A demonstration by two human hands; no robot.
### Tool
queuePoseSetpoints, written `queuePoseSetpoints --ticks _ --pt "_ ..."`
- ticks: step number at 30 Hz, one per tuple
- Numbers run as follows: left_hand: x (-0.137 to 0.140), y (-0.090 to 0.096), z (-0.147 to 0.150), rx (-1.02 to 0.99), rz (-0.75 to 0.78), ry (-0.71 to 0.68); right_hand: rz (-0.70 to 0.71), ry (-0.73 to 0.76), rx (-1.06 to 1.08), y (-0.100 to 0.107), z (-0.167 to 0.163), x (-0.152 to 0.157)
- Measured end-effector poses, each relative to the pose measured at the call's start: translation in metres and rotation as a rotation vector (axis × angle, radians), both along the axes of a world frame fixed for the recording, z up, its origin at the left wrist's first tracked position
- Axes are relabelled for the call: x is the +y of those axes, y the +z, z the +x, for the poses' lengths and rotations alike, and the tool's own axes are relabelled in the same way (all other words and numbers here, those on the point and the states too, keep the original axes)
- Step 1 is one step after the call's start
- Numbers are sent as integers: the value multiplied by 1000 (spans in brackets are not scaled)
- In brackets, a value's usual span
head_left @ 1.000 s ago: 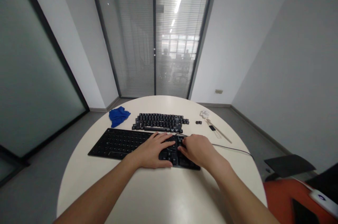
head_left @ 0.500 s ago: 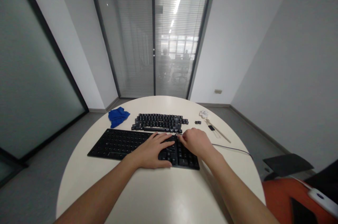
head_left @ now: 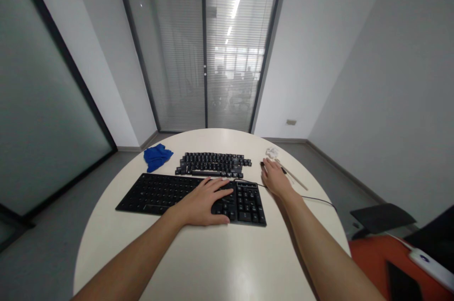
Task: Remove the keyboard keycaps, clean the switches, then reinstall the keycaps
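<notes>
A black keyboard (head_left: 152, 194) lies across the table; its left part shows bare key positions, while its number pad on the right carries caps. My left hand (head_left: 204, 201) is open, spread flat on the keyboard just left of the number pad. Off the keyboard to the right, my right hand (head_left: 275, 178) reaches with fingers stretched out to a small black keycap (head_left: 262, 163), partly covered by the fingertips. Whether it grips the cap is hidden. Behind the keyboard, loose black keycaps (head_left: 213, 163) are laid out in rows, with a long space bar (head_left: 206, 173) in front.
A blue cloth (head_left: 157, 156) lies at the back left of the round white table (head_left: 220, 258). Crumpled white tissue (head_left: 272, 152) and a thin stick (head_left: 296, 178) lie beyond my right hand. The keyboard's cable (head_left: 319, 200) runs off the right edge, near an orange chair (head_left: 372, 253).
My right hand has left the number pad and moved right and away from me, to the small keycaps beside the rows. My left hand stays on the keyboard.
</notes>
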State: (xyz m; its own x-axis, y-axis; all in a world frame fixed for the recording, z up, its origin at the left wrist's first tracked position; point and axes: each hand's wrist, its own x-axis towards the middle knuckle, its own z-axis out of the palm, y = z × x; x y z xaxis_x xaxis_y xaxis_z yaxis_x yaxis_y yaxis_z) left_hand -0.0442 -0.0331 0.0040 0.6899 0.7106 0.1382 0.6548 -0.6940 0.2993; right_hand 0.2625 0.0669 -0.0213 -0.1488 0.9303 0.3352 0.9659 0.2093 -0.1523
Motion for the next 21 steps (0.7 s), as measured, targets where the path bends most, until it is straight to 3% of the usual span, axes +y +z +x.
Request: queuePoseSetpoints --ticks 5,21 --pt "0 1 0 -6 3 2 -46 21 55 0 -2 2" --pt "0 0 0 -22 17 -13 -54 15 75 45 -14 -24"
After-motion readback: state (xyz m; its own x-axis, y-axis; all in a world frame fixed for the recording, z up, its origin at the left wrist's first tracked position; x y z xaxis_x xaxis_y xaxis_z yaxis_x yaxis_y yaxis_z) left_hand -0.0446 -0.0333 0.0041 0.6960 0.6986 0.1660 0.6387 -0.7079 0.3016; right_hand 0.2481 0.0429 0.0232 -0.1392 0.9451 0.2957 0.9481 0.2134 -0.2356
